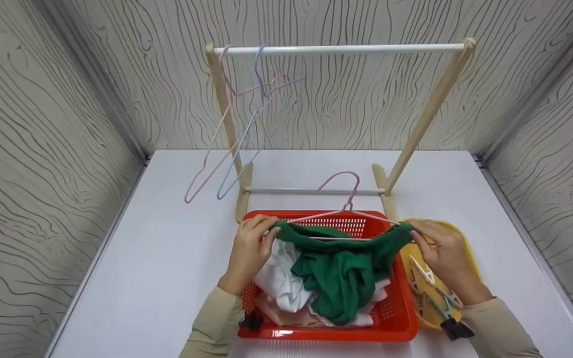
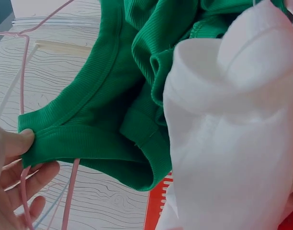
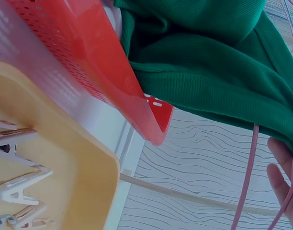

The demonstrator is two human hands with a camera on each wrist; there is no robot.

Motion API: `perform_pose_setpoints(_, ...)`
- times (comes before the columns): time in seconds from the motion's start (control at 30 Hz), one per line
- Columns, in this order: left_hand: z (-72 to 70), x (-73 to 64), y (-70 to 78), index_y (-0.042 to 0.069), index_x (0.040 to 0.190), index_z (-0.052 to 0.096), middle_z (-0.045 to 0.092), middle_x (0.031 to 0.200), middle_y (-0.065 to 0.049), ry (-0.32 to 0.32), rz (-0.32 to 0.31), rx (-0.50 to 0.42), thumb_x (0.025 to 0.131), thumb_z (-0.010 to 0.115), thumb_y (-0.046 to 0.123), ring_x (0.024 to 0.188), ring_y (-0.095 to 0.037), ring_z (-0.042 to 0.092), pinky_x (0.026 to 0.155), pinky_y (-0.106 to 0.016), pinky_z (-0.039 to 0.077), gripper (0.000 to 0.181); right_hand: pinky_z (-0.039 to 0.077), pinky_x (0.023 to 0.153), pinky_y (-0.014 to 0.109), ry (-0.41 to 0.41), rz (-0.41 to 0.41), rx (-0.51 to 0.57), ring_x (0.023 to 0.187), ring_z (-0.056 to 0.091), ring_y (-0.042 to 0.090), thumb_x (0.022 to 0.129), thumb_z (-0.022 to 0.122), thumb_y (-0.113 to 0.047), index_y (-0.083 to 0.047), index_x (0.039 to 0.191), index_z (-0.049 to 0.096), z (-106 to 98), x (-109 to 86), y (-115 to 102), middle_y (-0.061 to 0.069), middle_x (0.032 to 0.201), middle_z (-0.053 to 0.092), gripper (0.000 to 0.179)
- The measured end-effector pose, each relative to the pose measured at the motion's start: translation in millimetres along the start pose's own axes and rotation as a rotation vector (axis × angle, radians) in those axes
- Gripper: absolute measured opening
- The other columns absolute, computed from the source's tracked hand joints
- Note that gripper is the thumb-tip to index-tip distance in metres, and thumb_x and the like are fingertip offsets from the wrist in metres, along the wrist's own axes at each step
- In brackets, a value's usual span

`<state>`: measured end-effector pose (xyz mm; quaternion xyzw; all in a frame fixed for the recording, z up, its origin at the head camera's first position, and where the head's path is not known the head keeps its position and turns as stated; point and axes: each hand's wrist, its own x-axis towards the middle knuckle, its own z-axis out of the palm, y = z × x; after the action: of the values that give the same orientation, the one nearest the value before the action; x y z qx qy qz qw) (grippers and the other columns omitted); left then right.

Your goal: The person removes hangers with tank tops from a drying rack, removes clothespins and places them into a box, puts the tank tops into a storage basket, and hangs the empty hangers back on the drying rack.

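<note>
A green ribbed garment (image 1: 346, 278) is stretched between both hands over the red basket (image 1: 408, 311), its lower part bunched on the clothes below. A pink hanger (image 1: 348, 205) runs inside its opening, the hook standing up above the cloth. My left hand (image 1: 251, 248) pinches the garment's left edge at the hanger's end; in the left wrist view the thumb (image 2: 19, 141) presses on the ribbed band. On the other side, my right hand (image 1: 443, 248) pinches the right edge. White cloth (image 1: 281, 278) lies in the basket beside the green one.
Behind the basket stands a wooden rack with a white bar (image 1: 341, 48). From its left end hang a pink hanger (image 1: 206, 158) and a blue hanger (image 1: 246, 130). A yellow tray (image 3: 89, 177) with several clothes pegs (image 3: 22, 187) sits right of the basket.
</note>
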<state>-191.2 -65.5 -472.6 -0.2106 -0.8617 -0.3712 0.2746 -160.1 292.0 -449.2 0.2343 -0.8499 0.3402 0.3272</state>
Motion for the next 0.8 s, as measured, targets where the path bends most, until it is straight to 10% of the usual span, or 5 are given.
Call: perform_pose_setpoints(0.8,-0.5,10.2,16.7,0.004,0.109,0.071,0.069,0.1,-0.01,-0.063,0.011,-0.095,0.089,0.066,0.013,0.093,-0.02,0.067,0.087,-0.03,0.057,0.022,0.043,0.085,-0.001,-0.035,-0.007,0.045,0.088,0.061,-0.011,0.066,0.07,0.023,0.006,0.1,0.072,19.4,2.9,-17.8,0.012,0.085,0.071,0.038)
